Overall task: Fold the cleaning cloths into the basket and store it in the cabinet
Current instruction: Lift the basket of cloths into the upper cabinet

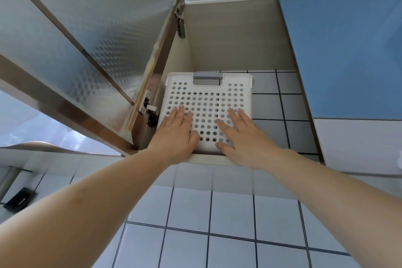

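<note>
item 1: white perforated plastic basket (207,102), rectangular, with round holes across the facing wall and a cut-out handle at the top edge; a strip of grey shows in the handle opening. it stands inside the open wall cabinet (237,35), on the cabinet floor at the left side, close to the hinged side wall. its contents cannot be seen from this angle.

item 2: left hand (177,128), palm flat against the lower left part of the basket's facing wall, fingers straight and spread, holding nothing; a thin ring sits on one finger.

item 3: right hand (241,135), palm flat against the lower right part of the same wall, fingers straight and spread, nothing held. both hands press on the basket, apart from each other.

item 4: frosted patterned glass cabinet door with a metal frame (87,35), swung open to the left, with two metal hinges (150,111) at its inner edge.

item 5: white square wall tiles with dark grout (230,220), below the cabinet and visible as its back at the right of the basket.

item 6: glossy blue cabinet door (348,50), shut, just right of the open compartment.

item 7: dark socket plate (19,199), low at the left on the tiles.
</note>
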{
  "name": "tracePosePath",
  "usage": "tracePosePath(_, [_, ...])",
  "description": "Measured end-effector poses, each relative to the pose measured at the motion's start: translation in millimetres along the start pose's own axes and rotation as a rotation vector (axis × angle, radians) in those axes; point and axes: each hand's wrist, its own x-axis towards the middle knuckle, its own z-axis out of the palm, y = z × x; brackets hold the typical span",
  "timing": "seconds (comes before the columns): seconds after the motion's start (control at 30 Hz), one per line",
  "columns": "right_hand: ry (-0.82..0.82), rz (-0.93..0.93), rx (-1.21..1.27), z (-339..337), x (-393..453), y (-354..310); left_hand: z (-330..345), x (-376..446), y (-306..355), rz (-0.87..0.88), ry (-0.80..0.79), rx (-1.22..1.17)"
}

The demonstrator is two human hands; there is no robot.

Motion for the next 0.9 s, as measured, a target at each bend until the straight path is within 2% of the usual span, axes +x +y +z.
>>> tracePosePath(0.33, [-0.021,0.009,-0.033,-2,0,-2,-9,1,0,-0.014,-0.075,-0.063])
tracePosePath(0.47, [0.099,-0.033,-0.052,-5,-9,-9,-12,-17,7,0.024,0.045,-0.23])
tracePosePath(0.6, [0.173,-0.159,-0.046,-9,-30,-23,-23,-47,12,0.061,0.215,-0.382])
tracePosePath(0.73, [0.236,-0.261,0.016,-18,-54,-43,-50,-89,19,-0.084,0.196,-0.501])
tracePosePath(0.9, [0.279,-0.358,0.103,-32,-84,-78,-95,-151,14,-0.38,0.117,-0.692])
